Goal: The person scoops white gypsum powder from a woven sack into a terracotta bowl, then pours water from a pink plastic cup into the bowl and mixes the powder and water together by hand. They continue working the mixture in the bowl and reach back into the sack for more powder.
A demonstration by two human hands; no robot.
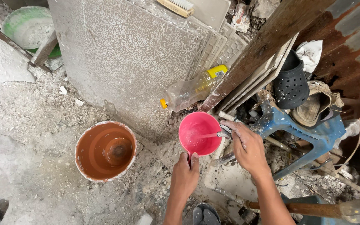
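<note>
- Right now the pink scoop (pixel 198 133) sits low in the middle of the view, held over rubble just in front of the leaning grey slab (pixel 126 62), its inside showing pale wet residue.
- Left hand (pixel 184 177) is closed tight round the scoop's short handle at the near rim, keeping the bowl level.
- Right hand (pixel 246 146) is curled shut on a small tool (pixel 215 135) whose thin metal end reaches across the scoop's inside; its exact kind is hard to tell.
- To do this well, I judge the scoop should stay steady and tipped slightly toward the tool, with scraping strokes kept along the wall so nothing spills.
- Left of the scoop stands a brown bucket (pixel 105 151) holding murky water; a clear plastic bottle (pixel 192 89) lies behind, and a blue plastic stool (pixel 301 129) lies tipped to the right.
</note>
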